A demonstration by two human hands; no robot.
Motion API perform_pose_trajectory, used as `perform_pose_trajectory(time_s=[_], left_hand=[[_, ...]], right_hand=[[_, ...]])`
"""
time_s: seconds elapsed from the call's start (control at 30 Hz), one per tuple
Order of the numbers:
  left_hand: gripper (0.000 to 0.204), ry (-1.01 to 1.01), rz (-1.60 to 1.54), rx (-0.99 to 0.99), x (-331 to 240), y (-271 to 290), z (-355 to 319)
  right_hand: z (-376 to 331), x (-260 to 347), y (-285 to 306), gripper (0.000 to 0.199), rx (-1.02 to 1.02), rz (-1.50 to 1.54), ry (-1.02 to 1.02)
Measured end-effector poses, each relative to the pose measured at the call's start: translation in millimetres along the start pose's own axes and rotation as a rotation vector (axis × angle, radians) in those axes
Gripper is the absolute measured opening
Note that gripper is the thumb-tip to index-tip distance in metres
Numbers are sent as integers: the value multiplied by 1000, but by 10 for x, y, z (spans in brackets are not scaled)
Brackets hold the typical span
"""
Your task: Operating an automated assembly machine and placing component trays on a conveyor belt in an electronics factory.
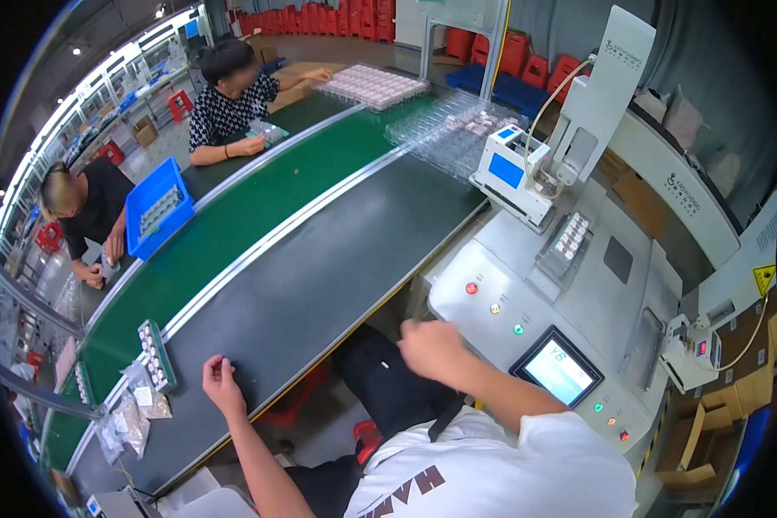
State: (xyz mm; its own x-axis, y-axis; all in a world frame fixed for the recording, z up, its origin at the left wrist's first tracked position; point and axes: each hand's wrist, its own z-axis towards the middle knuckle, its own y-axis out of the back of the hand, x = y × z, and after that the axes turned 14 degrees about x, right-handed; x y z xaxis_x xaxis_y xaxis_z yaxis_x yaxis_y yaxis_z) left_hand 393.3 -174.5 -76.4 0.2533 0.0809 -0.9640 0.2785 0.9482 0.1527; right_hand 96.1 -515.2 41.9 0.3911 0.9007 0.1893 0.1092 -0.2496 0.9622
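My left hand (224, 386) is over the near edge of the dark bench (259, 298), its fingers curled in and nothing visible in them. My right hand (432, 347) is closed in a fist, slightly blurred, between the bench and the grey machine (535, 276); its inner side is hidden. Buttons and a lit touch screen (557, 369) face me on the machine, near my right forearm. A clear tray holding small pale pieces (570, 237) sits on the machine, under a white printing head (514, 173). Left of my left hand stands a green tray of pale pieces (155, 356).
Bags of small parts (132, 420) lie on the bench at left. Beyond runs a green conveyor belt (259, 203), with a blue bin (160, 210) and two seated people across it. Stacked clear trays (445, 129) and a tray of pale pieces (371, 86) are at the far end.
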Motion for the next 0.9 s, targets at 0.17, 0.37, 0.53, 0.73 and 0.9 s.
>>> perform_pose_trajectory(time_s=[0.17,0.37,0.53,0.73,0.9], left_hand=[[10,-47,67,11,10,3,26],[8,-18,211,-56,81,121,24],[8,-68,217,-109,-6,-1,-19],[10,-72,139,-140,-158,-56,-43],[24,-222,807,-375,-414,175,267]], right_hand=[[1047,824,-376,11,-85,46,440],[1983,1568,-522,14,-213,297,486],[2004,1457,-670,9,-273,426,597],[2033,1458,-669,9,-237,406,622],[2084,1481,-640,8,-203,385,603]])
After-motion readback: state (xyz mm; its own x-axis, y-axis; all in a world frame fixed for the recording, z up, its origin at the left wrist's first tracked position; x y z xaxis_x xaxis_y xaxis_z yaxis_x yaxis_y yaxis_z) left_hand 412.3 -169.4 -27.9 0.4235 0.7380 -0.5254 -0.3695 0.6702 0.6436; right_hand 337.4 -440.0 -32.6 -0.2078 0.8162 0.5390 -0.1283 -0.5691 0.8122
